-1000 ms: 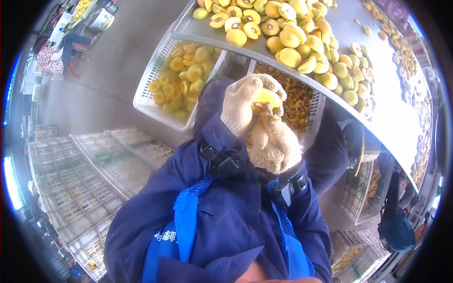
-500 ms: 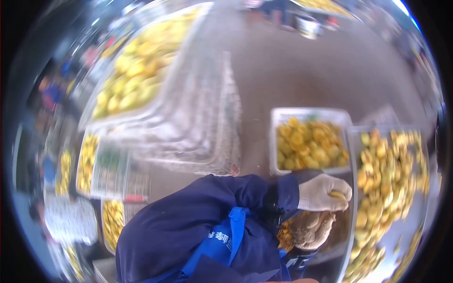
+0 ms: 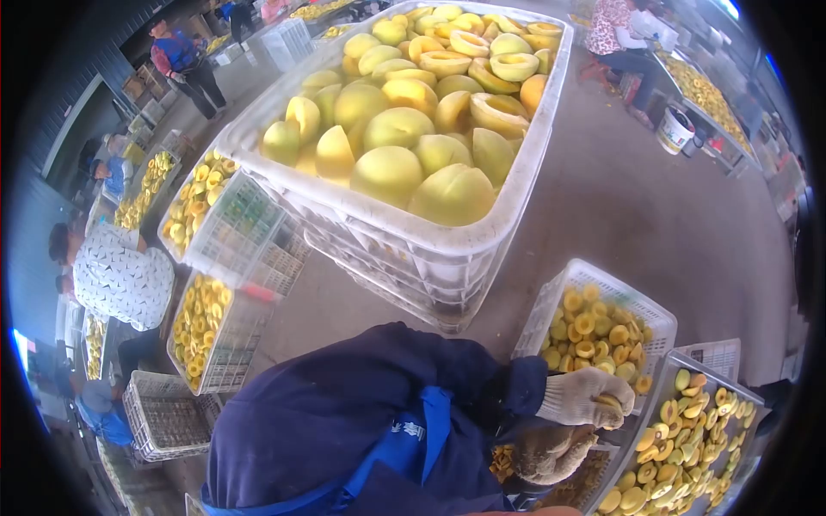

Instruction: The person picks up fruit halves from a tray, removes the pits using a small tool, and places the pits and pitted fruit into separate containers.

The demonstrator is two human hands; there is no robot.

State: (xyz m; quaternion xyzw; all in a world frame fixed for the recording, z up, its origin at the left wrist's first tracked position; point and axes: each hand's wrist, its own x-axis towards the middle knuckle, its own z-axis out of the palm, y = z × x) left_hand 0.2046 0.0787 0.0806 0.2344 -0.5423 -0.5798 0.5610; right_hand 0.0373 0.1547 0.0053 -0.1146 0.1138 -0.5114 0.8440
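My left hand (image 3: pixel 587 397), in a pale knit glove, is closed around a yellow-green peach half (image 3: pixel 609 402) that shows between thumb and fingers. Just below it, my right hand (image 3: pixel 555 454) wears a brown, dirty-looking glove. Its fingers are curled, and what they hold, if anything, is hidden. Both hands are beside the near edge of a metal-rimmed table (image 3: pixel 747 397) spread with halved yellow fruit (image 3: pixel 680 434). Beyond the left hand stands a white crate (image 3: pixel 641 303) of pitted fruit halves (image 3: pixel 594 327). Small orange pieces (image 3: pixel 502 460) lie under my hands.
A tall white crate (image 3: pixel 430 232) heaped with fruit halves stands close ahead. More filled crates (image 3: pixel 237 331) and an empty-looking grey crate (image 3: pixel 168 417) are at left. Other people work around, one in a patterned shirt (image 3: pixel 120 271). A white bucket (image 3: pixel 674 131) stands far right.
My head view has turned left, so the tall crate moves toward the middle and the picture is sharper. Both hands stay close together by the table, the left still around the peach half.
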